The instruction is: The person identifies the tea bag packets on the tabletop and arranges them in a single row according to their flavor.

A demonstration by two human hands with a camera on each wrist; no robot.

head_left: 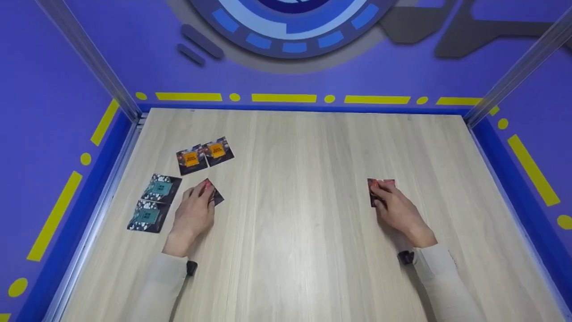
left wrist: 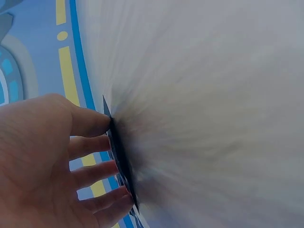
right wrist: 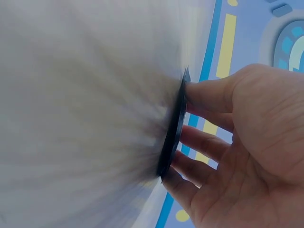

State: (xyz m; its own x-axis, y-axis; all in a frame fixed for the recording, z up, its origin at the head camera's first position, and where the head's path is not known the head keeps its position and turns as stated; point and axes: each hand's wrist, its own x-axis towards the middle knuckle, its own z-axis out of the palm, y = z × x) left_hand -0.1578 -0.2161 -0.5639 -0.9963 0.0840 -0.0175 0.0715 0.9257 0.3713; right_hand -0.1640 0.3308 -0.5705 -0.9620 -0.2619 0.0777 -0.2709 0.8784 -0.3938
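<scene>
At the table's left side, the left hand has its thumb and fingertips on a small square red-and-black card. Edge-on in the left wrist view, this card is thin and dark, close to the tabletop. Over on the right, the right hand holds a red-and-black card by thumb and fingertips, its fingers covering much of the print. From the right wrist, that dark card looks thicker, with a split corner at the top.
Left of the left hand lie two teal-and-black cards, an upper one and a lower one. Two orange-and-black cards, one left and one right, lie beyond it. Blue-purple walls enclose the wooden table at back and sides.
</scene>
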